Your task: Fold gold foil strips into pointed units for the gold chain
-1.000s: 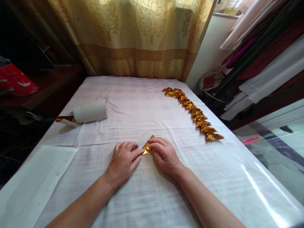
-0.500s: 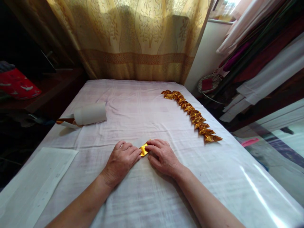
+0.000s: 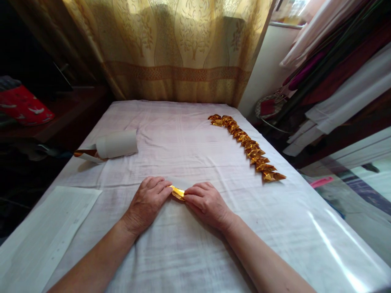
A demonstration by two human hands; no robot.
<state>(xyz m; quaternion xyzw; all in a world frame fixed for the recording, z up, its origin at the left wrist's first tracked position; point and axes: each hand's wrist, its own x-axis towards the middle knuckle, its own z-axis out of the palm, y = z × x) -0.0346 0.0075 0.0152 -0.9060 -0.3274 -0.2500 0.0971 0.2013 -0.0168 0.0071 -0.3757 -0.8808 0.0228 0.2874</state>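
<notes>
A small folded piece of gold foil paper (image 3: pixel 177 193) lies between my two hands, low over the white sheet. My left hand (image 3: pixel 149 199) pinches its left end, fingers pressed together. At the other end, my right hand (image 3: pixel 207 203) grips the paper with thumb and fingertips, the thumb mostly hidden. A pale sheet edge (image 3: pixel 176 182) shows just behind the foil. Off to the right, several folded gold foil pieces (image 3: pixel 250 151) lie overlapping in a slanting row.
The white sheet (image 3: pixel 171 146) covers the bed-like surface. A white paper roll (image 3: pixel 117 144) with gold inside rests at left. Nearer is a flat pale paper stack (image 3: pixel 45 240). A red container (image 3: pixel 26 103) stands far left; a curtain (image 3: pixel 180 53) closes the back, and clothes (image 3: pixel 342 81) hang right.
Both hands have shifted slightly left with the gold foil paper. My left hand has drawn farther from the right, and the foil now shows as a longer, narrower strip.
</notes>
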